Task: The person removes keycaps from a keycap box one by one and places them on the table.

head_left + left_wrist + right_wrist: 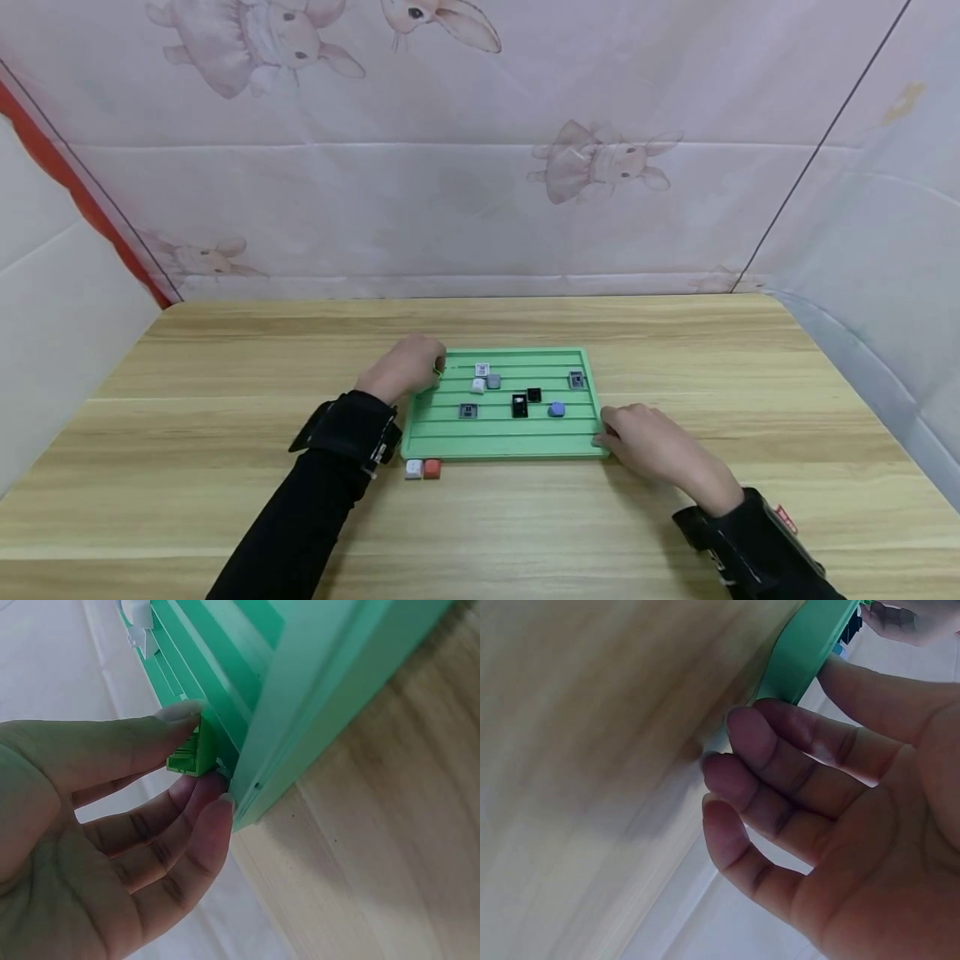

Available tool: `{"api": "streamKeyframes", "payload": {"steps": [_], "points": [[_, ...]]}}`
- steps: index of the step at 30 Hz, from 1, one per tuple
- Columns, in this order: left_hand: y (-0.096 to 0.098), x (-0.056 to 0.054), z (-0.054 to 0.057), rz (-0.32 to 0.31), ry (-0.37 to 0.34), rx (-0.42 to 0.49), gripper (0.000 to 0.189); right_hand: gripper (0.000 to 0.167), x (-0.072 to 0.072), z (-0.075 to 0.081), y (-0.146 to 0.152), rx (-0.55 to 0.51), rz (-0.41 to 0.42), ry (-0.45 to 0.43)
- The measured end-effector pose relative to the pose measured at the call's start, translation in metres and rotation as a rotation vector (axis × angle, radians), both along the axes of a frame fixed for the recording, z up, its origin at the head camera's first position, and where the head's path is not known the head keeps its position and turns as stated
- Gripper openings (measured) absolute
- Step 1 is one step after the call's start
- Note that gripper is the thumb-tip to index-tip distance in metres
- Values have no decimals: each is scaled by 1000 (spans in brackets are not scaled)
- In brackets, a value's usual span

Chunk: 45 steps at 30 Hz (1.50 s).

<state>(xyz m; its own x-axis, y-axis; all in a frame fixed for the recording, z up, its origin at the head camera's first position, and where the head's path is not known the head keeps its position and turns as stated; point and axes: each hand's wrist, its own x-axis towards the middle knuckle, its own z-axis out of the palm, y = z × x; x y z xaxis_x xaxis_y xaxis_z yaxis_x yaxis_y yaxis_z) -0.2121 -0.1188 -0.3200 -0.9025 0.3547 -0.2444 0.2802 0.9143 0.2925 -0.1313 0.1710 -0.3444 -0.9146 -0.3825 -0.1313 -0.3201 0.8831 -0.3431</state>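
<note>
Between thumb and fingers, my left hand (405, 368) pinches a small green keycap (189, 754), its hollow underside partly showing in the left wrist view. That hand is at the far left corner of a green ridged tray (495, 448), fingertips close against the rim. My right hand (651, 442) grips the tray's near right corner, thumb on the rim and index finger against the outer side. On the tray lie several loose keycaps, among them a blue keycap (556, 409), a black keycap (520, 406) and a white keycap (477, 386). Some lie upside down.
A white keycap (413, 469) and a red keycap (432, 469) sit side by side on the wooden table (225, 467), just before the tray's near left corner. Behind the table hangs a rabbit-print cloth (450, 200), with pale sheets at both sides.
</note>
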Motion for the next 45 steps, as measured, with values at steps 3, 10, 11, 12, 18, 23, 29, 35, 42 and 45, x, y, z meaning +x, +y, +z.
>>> {"api": "streamKeyframes", "payload": {"steps": [3, 10, 11, 12, 18, 23, 29, 35, 42, 45], "points": [[0, 0, -1, 1, 0, 1, 19, 19, 0, 0, 0, -2, -2, 2], [-1, 1, 0, -9, 12, 12, 20, 17, 1, 0, 1, -6, -4, -1], [-1, 1, 0, -7, 12, 12, 20, 17, 1, 0, 1, -5, -3, -1], [-1, 2, 0, -5, 12, 13, 21, 17, 1, 0, 1, -4, -2, 0], [0, 7, 5, 4, 17, 23, 22, 19, 1, 0, 2, 1, -1, 7], [1, 15, 9, 18, 32, 33, 18, 18, 1, 0, 1, -1, 1, 6], [4, 26, 10, 40, 30, 21, 15, 18, 1, 0, 1, -8, 1, -3], [5, 37, 9, 33, 38, 22, 12, 17, 1, 0, 1, -13, 6, -4], [2, 50, 14, 10, 63, 28, 9, 16, 1, 0, 1, -6, 9, 0], [0, 56, 17, 15, 69, 38, 9, 16, 1, 0, 1, -9, 9, 1]]}}
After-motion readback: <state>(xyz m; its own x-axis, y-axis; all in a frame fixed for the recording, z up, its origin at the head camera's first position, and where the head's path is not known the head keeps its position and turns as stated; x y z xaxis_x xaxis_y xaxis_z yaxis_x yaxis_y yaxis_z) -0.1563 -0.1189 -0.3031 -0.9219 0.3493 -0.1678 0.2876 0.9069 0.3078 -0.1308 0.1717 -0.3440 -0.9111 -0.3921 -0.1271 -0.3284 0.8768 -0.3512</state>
